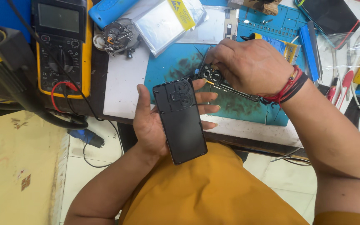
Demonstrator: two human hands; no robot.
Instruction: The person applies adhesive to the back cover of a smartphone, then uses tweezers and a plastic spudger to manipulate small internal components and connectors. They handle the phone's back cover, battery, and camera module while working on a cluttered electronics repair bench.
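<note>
Left hand (155, 125), palm up, grips black phone cover (180, 121); right hand (246, 64) pinches phone frame (213, 77) on blue mat (176, 62); yellow multimeter (63, 46) at left.

A cluttered workbench (121, 83) with a dark front edge spans the space beyond the hands, a pale tiled floor (84, 166) shows below it to their left, and a scuffed yellowish surface (17, 166) fills the far lower left.
</note>
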